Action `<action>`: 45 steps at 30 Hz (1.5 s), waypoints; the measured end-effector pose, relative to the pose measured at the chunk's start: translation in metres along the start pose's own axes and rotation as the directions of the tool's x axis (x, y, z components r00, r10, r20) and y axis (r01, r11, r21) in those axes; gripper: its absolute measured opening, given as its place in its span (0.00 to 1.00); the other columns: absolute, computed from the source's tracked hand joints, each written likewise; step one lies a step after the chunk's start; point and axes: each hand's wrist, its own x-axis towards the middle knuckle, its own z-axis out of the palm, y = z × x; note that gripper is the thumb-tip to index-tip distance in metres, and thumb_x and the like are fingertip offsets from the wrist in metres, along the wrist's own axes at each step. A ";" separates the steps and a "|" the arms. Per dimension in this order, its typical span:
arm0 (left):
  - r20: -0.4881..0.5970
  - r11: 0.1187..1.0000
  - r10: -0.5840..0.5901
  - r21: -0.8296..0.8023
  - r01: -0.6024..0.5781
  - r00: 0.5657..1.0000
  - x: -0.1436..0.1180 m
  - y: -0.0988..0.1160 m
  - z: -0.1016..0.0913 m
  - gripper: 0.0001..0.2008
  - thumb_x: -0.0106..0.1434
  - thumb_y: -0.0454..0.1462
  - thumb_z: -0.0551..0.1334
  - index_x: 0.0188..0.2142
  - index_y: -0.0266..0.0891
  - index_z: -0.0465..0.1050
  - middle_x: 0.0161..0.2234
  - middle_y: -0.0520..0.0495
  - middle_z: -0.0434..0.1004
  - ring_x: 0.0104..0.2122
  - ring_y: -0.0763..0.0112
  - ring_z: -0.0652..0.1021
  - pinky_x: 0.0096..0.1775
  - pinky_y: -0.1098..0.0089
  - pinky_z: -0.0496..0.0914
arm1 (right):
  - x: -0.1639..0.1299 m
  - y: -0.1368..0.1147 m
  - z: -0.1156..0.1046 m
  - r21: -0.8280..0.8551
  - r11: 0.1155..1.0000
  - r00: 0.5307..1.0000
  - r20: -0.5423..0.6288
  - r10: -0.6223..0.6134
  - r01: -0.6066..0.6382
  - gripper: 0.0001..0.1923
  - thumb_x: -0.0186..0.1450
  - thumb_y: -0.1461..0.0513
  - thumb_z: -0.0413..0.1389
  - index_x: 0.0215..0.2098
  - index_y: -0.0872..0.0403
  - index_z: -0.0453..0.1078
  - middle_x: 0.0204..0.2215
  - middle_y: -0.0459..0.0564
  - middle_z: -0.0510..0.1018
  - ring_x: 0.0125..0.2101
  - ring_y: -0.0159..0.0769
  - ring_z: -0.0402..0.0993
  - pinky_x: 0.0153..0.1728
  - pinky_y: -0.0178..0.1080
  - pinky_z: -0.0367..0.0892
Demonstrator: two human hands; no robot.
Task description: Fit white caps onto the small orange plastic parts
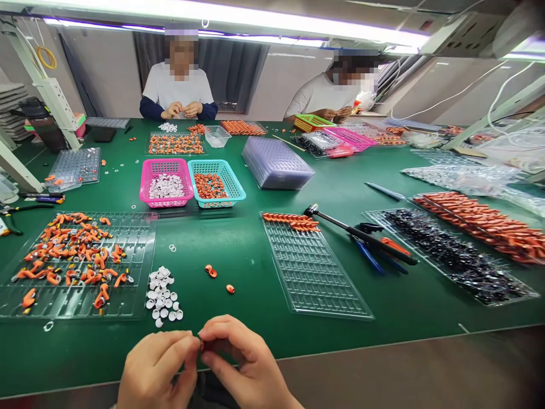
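Both hands meet at 6 o'clock over the near edge of the green table (255,250), knuckles up. Left hand (155,369) and right hand (247,360) pinch a tiny orange part (201,343) between fingertips; too hidden to tell which way its long axis points. White caps (162,296) sit at 11 o'clock from them.

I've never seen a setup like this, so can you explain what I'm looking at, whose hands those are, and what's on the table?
The one picture comes from a camera worn on a person's head, looking down at their own bare hands. The left hand and right hand meet at the fingertips, pinching a small orange part. On the green table lie white rings, a clear tray of orange parts, a nearly bare tray, pink and teal baskets, and pliers. Two other people work opposite.
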 end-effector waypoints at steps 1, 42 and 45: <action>0.007 1.000 0.000 0.000 0.000 1.000 0.000 0.000 0.000 0.09 0.63 0.27 0.61 0.41 0.39 0.74 0.32 0.47 0.85 0.29 0.69 0.84 0.32 0.73 0.77 | 0.000 0.000 0.000 0.012 1.000 1.000 -0.006 0.005 -0.005 0.14 0.60 0.73 0.59 0.40 0.52 0.75 0.35 0.49 0.78 0.34 0.36 0.78 0.34 0.34 0.77; 0.559 -0.038 -0.713 -0.633 0.773 0.423 0.016 0.018 -0.007 0.14 0.45 0.45 0.77 0.26 0.37 0.84 0.17 0.50 0.79 0.20 0.75 0.75 0.25 0.78 0.70 | 0.002 -0.009 -0.002 -0.165 0.931 0.942 -0.031 -0.335 0.326 0.18 0.60 0.77 0.60 0.44 0.52 0.76 0.38 0.53 0.83 0.37 0.37 0.83 0.41 0.32 0.78; 0.544 -0.030 -0.724 -0.640 0.768 0.425 0.018 0.022 -0.008 0.14 0.45 0.45 0.77 0.26 0.37 0.84 0.18 0.50 0.79 0.21 0.74 0.75 0.26 0.77 0.71 | 0.001 -0.009 -0.004 -0.163 0.925 0.936 -0.030 -0.351 0.342 0.19 0.61 0.76 0.60 0.45 0.52 0.76 0.38 0.53 0.83 0.37 0.37 0.83 0.40 0.33 0.79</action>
